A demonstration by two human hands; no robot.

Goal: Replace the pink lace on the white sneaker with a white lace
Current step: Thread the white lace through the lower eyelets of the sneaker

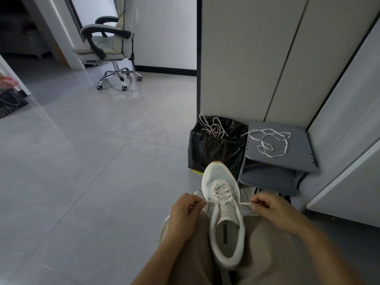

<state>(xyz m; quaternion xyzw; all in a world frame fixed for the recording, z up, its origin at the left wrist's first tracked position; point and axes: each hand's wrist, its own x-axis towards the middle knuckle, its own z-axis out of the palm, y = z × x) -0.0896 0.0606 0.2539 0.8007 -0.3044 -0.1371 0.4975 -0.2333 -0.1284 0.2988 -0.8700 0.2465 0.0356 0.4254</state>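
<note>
A white sneaker (223, 214) rests between my knees, toe pointing away, with a white lace (223, 195) threaded through its eyelets. My left hand (185, 210) pinches the lace's left end and my right hand (273, 210) pinches its right end, both ends stretched out sideways. The pink lace (213, 127) lies in a tangle on a black bag (216, 149) beyond the shoe. A second white lace (269, 140) lies loose on a grey shelf (298, 157).
A tall pale cabinet (246, 58) stands behind the bag and shelf. Another shoe (247, 195) lies partly hidden under the grey shelf. An office chair (111, 48) stands far left on the glossy tile floor (82, 161).
</note>
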